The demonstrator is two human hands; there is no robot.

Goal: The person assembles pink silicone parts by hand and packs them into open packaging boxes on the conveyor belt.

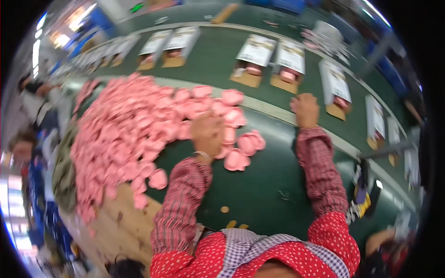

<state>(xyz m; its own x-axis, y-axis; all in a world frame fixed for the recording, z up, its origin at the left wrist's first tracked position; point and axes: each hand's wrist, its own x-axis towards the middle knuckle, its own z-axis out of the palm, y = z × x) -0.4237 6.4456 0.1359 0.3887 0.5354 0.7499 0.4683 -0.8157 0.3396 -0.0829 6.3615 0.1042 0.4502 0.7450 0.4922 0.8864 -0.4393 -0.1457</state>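
My left hand (207, 134) reaches into the near right side of a big heap of pink moulded pieces (125, 120), rounded and shell-like. It is smeared by motion, and its fingertips are lost among the pieces. Just right of it lie several loose pink pieces (237, 159) on the green table. At the edge of the green conveyor, my right hand (306, 110) is held with its fingers curled in; whether anything is inside them is hidden. Beyond it stands an open white box (291, 58) with a brown flap and something pink inside.
More open boxes (335, 85) line the green conveyor (213, 51) across the far side. A pale rail (273, 110) divides it from my green table (250, 199). Dark and yellow items (364, 199) sit at the right. Other people (28, 143) are at the left.
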